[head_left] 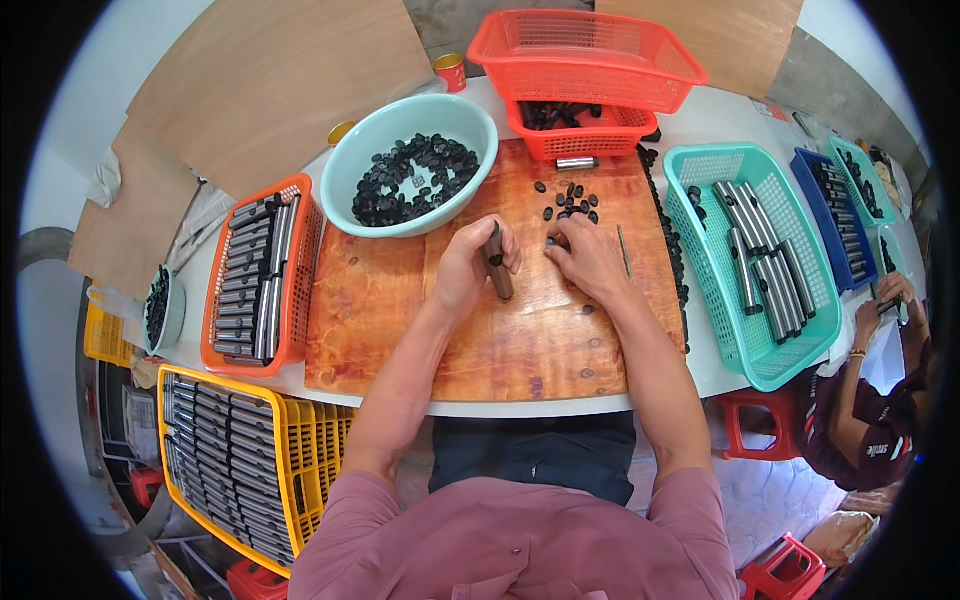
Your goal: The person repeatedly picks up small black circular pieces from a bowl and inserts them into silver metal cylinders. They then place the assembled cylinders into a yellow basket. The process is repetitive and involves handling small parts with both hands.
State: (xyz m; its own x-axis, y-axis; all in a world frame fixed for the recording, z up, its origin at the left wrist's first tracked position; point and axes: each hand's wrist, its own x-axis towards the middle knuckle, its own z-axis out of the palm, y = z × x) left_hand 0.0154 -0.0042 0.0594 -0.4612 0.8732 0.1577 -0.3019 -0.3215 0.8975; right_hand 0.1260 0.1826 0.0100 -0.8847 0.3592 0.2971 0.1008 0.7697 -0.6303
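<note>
Over the reddish-brown wooden board, my left hand is closed around a short dark tube with a black end. The tube stands tilted, its lower end toward me. To its right, my right hand has its fingers bent together at the near edge of a small pile of black oval caps. Something small shows at those fingertips, but I cannot make out what it is. A thin rod lies just right of this hand. A silver tube rests at the board's far edge.
A mint bowl of black caps stands far left; an orange basket of tubes sits left. Red baskets are stacked at the back. A teal basket of tubes is right, beside a co-worker's hands. A yellow crate stands lower left.
</note>
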